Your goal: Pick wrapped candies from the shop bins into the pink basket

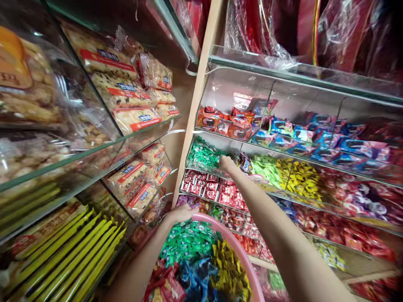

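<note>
My left hand grips the far rim of a pink basin held at chest height. The basin is heaped with wrapped candies in green, yellow, blue and red. My right arm reaches forward to the shelf. My right hand is closed inside the clear bin of green wrapped candies, its fingers buried among them, so what they hold is hidden.
Clear bins on tiered glass shelves hold red, blue, yellow, light green and purple candies. A wooden upright divides them from the left shelves, stacked with bagged crisp cakes and yellow boxes. Red wrapped goods fill the top shelf.
</note>
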Available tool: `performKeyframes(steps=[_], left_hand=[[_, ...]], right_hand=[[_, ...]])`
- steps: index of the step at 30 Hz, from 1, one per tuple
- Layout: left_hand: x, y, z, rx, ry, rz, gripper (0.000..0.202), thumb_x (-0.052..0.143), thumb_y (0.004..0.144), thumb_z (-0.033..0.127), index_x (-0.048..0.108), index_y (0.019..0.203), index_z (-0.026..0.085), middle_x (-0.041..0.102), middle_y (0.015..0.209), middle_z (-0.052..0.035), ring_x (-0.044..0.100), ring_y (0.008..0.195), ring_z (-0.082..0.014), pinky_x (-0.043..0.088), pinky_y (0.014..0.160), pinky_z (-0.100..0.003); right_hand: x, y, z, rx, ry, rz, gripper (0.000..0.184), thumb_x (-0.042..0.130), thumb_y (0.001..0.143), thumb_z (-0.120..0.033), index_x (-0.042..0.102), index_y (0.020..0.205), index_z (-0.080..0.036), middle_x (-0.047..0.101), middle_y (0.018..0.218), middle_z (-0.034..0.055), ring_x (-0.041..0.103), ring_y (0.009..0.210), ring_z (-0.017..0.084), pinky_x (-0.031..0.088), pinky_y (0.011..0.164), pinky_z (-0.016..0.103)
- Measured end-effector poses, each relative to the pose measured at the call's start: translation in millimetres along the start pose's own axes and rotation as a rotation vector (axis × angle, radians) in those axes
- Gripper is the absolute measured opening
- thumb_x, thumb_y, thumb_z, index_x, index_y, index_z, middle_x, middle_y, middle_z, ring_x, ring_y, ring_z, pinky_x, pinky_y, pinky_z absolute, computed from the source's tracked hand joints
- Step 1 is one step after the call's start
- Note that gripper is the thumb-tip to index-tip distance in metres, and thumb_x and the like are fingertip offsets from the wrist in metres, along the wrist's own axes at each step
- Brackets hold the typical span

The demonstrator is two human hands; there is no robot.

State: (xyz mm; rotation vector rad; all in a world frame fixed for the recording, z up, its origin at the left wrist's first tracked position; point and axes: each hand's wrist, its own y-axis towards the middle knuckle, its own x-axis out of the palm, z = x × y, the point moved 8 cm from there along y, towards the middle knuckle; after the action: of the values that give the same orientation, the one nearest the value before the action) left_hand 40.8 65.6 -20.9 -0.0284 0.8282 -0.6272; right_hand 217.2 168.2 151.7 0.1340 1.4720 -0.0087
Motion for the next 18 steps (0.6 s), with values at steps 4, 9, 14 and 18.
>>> performKeyframes(steps=[4,9,14,18], left_hand=[[2.0,3,2,0.003,-0.022,-0.005,0.062,0.027,0.068,0.073,0.044,0.048,0.017,0.037,0.048,0.0021,0.042,0.05,-0.0133,0.027,0.048,-0.024],[5.7,5,5,0.01,-0.035,-0.03,0.06,0.031,0.067,0.073,0.045,0.048,0.017,0.037,0.046,0.0024,0.041,0.05,-0.0128,0.026,0.048,-0.023],[7.1,3,10,0.021,-0.053,-0.034,0.06,0.031,0.067,0.073,0.041,0.047,0.018,0.032,0.043,0.0036,0.036,0.047,-0.0113,0.023,0.047,-0.024],[8.5,2,14,0.027,-0.063,-0.034,0.061,0.03,0.066,0.075,0.039,0.045,0.018,0.033,0.042,0.0036,0.034,0.045,-0.0105,0.022,0.047,-0.024]], right_hand=[[-7,-6,4,-0.014,0.015,0.031,0.031,0.052,0.073,-0.008,0.059,0.103,-0.01,0.06,0.101,0.0161,0.06,0.091,0.023,0.044,0.071,0.026],[-21,-21,8,-0.065,0.041,0.096,0.027,0.049,0.075,-0.008,0.061,0.098,-0.013,0.061,0.098,0.0131,0.058,0.092,0.021,0.041,0.074,0.025],[-33,-39,9,-0.13,0.082,0.178,0.024,0.044,0.078,-0.011,0.064,0.091,-0.015,0.062,0.098,0.0112,0.056,0.092,0.019,0.039,0.074,0.024],[-34,-45,11,-0.133,0.121,0.23,0.024,0.044,0.077,-0.01,0.065,0.089,-0.016,0.063,0.092,0.0099,0.057,0.084,0.018,0.038,0.069,0.023]])
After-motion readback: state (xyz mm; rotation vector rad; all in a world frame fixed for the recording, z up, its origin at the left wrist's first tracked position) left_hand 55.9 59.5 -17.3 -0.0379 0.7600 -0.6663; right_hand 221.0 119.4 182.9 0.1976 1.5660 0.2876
